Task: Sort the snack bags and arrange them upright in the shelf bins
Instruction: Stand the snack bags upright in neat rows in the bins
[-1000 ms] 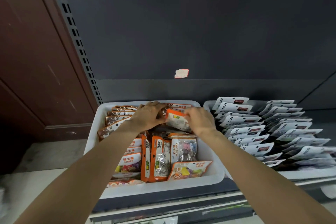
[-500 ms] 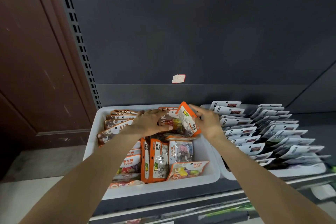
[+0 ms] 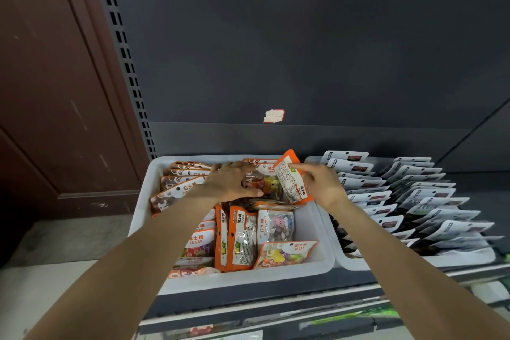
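Left bin (image 3: 143, 201): white, on the shelf, holding orange snack bags; brown-and-white bags stand in a row along its left side.
Left hand (image 3: 230, 183): palm down over the back of the left bin, fingers spread and lightly bent, resting on the tops of the bags there, gripping nothing.
Orange bag (image 3: 292, 178): raised above the back right corner of the left bin, label side toward the camera; its long axis runs from upper left to lower right, top edge tilted toward the back wall.
Right hand (image 3: 321, 185): fingers (image 3: 299, 166) pinch the orange bag's right edge, thumb on the label face.
Right bin (image 3: 358, 263): just beside the left bin, filled with white bags leaning in two rows.
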Demonstrator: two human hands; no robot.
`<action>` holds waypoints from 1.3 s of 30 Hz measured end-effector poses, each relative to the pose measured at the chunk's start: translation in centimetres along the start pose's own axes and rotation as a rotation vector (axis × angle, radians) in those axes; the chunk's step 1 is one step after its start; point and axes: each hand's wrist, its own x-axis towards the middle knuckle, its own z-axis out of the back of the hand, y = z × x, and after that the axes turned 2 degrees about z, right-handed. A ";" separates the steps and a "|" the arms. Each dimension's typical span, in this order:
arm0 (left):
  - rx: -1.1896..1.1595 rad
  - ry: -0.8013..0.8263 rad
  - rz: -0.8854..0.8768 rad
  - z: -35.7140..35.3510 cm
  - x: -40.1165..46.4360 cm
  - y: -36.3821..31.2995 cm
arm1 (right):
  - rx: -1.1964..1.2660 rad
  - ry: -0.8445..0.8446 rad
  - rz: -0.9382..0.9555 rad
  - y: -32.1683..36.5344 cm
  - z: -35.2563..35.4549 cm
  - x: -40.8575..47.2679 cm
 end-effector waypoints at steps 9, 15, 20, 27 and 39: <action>-0.014 0.007 0.013 0.2 -0.2 -0.5 | -0.120 -0.006 -0.028 0.2 1.3 -0.7; -0.034 0.016 0.004 0.3 -0.5 -0.3 | -0.107 -0.234 0.031 1.7 0.7 0.3; -0.079 0.029 -0.014 0.5 -0.6 0.4 | -0.278 -0.308 0.207 2.7 0.5 1.2; -0.071 0.019 -0.003 0.3 -0.7 0.6 | -0.301 -0.107 0.114 3.4 -0.3 1.4; -0.093 0.007 -0.104 -0.4 -1.3 2.0 | -0.196 0.043 0.016 1.6 -4.5 2.3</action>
